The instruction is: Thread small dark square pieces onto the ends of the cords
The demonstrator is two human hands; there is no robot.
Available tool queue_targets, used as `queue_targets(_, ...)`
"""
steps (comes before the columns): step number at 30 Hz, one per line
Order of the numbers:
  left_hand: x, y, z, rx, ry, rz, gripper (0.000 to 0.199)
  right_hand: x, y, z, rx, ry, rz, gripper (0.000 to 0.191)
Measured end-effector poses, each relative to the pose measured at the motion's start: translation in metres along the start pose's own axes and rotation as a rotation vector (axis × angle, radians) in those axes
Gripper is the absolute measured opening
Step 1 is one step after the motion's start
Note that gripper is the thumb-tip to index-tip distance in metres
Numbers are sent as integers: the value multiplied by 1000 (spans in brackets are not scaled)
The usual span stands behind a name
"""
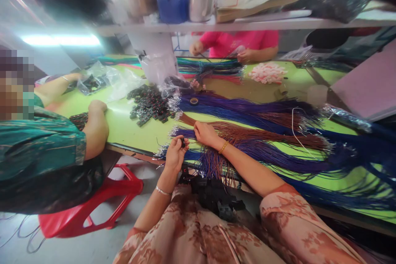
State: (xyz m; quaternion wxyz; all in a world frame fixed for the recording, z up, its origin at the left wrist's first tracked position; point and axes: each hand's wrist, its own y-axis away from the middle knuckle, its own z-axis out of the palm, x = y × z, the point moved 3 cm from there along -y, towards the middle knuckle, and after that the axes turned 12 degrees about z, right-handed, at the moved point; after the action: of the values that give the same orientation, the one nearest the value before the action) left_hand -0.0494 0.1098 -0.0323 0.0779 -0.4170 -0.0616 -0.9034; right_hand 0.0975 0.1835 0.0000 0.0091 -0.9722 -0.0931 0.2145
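Observation:
My left hand [175, 155] is closed round a small black connector housing [182, 143], held upright between thumb and fingers above the table's near edge. Thin wires show beside that housing. My right hand [205, 134] lies over the brown wires [238, 131], fingers bent together and pinching at wire near the bundle's left end; the fingertips are partly hidden. Blue and purple wires [262, 154] with silver terminal ends spread below and beside the brown ones. Several more black housings [213, 198] rest on my lap.
A heap of black housings [150, 103] and a tape roll [194, 101] lie on the green table [123, 126]. Pink-white parts [267, 73] are piled farther back. One co-worker sits left, another in pink opposite. A red stool [102, 198] stands left; a shelf [278, 24] crosses above.

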Motion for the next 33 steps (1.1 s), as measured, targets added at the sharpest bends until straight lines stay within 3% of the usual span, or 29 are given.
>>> queue_targets(6, 1, 1, 1, 5, 4, 26, 24, -8, 3, -10, 17, -444, -87, 12)
queue_targets(11, 1, -2, 0, 25, 24, 36, 22, -26, 12, -17, -113, -722, -187, 13)
queue_targets(20, 2, -3, -4, 38, 35, 39, 19, -15, 14, -8, -192, -651, -183, 8)
queue_targets(33, 2, -3, -5, 36, 50, 50, 18, -12, 13, -5, -100, -651, -153, 10)
